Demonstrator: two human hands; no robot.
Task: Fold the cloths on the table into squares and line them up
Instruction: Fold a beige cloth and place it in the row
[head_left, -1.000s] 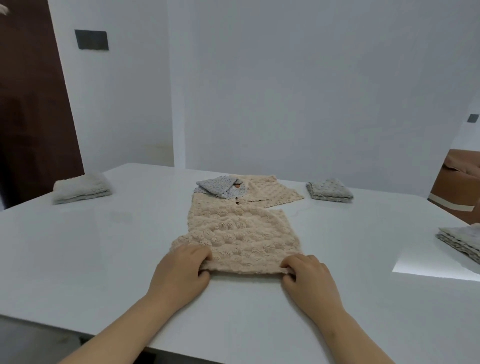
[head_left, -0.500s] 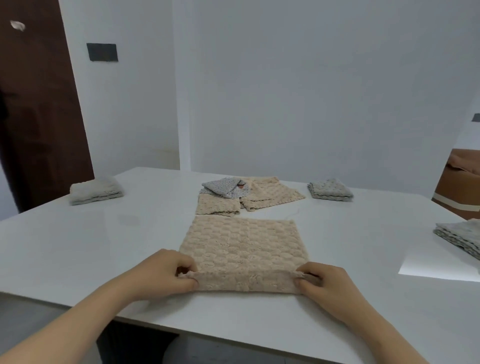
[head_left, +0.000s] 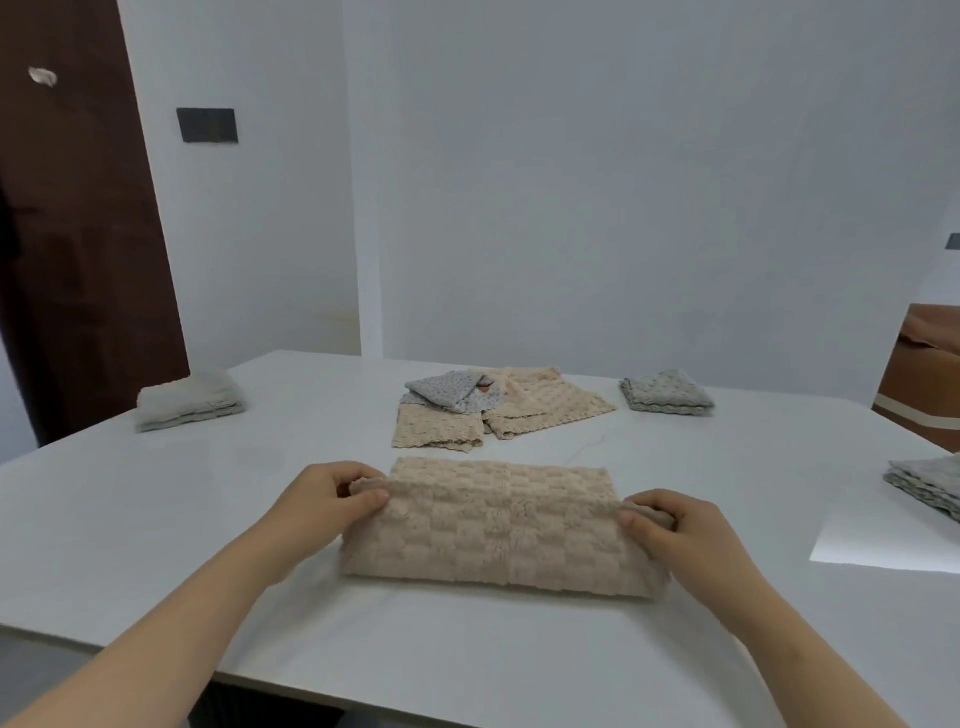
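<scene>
A beige textured cloth (head_left: 498, 525) lies in front of me on the white table (head_left: 156, 545), its near half raised and carried over toward the far edge. My left hand (head_left: 324, 501) pinches the cloth's left corner. At the right corner my right hand (head_left: 675, 530) pinches it the same way. Behind it lies a loose heap of beige cloths (head_left: 519, 415) with a grey patterned cloth (head_left: 449, 392) on top.
A folded pale grey cloth (head_left: 187, 400) sits at the far left of the table. A folded grey cloth (head_left: 665, 392) lies at the back right. A stack of grey cloths (head_left: 930, 483) rests at the right edge. A brown door (head_left: 78, 234) stands at left.
Both hands dragged the beige cloth toward me off the heap, then lifted its near edge and carried it forward over the cloth, so a fold is forming.
</scene>
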